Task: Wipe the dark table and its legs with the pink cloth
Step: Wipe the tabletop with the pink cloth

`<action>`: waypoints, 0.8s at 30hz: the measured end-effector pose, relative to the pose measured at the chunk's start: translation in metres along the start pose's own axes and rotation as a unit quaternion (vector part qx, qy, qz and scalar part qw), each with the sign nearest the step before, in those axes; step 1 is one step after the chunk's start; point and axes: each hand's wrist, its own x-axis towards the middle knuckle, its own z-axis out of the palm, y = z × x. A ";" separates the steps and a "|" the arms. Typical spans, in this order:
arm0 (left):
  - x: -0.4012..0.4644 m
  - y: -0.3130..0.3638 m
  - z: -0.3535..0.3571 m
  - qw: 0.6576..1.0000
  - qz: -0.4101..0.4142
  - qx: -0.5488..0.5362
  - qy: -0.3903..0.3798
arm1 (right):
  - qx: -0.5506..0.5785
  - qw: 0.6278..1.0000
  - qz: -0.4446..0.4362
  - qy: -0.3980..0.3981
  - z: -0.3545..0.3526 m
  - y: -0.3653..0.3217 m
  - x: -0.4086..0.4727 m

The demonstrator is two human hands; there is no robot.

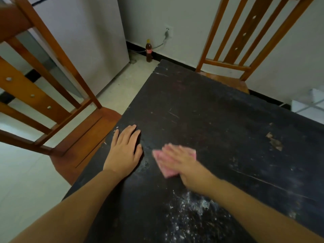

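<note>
The dark table (219, 120) fills the middle and right of the view, its top scratched and worn. White powdery dust (191, 213) lies on it near the front. My right hand (182, 162) presses flat on the pink cloth (164, 170), fingers straight, blurred by motion. My left hand (125, 149) rests flat on the table close to its left edge, fingers straight. The table's legs are hidden under the top.
A wooden chair (57, 102) stands against the table's left edge, and a second wooden chair (245, 41) at the far side. A brown bottle (149, 51) stands on the floor by the wall, next to a white cabinet (87, 41). A flaked patch (275, 142) marks the tabletop at right.
</note>
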 end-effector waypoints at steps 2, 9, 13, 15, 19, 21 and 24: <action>0.001 0.001 -0.001 1.000 -0.003 -0.008 0.000 | 0.066 0.996 -0.030 -0.047 0.009 -0.014 -0.027; 0.000 0.000 0.000 1.000 0.008 0.015 0.002 | 0.038 0.940 0.198 0.276 -0.136 0.092 0.069; 0.002 -0.004 0.005 1.000 0.012 0.016 0.014 | -0.037 0.926 0.301 0.225 -0.149 0.139 0.144; 0.002 -0.005 0.007 1.000 0.014 0.014 0.019 | -0.043 0.943 0.256 0.210 -0.127 0.116 0.165; 0.003 -0.002 0.001 0.999 0.006 -0.043 0.024 | -0.056 0.979 0.121 0.155 -0.071 0.056 0.147; -0.001 -0.002 -0.008 0.991 -0.032 -0.117 0.054 | -0.047 0.988 0.075 0.123 -0.042 0.033 0.114; -0.026 -0.012 -0.023 0.979 -0.103 -0.149 0.097 | -0.007 0.999 -0.035 0.021 -0.006 0.008 0.052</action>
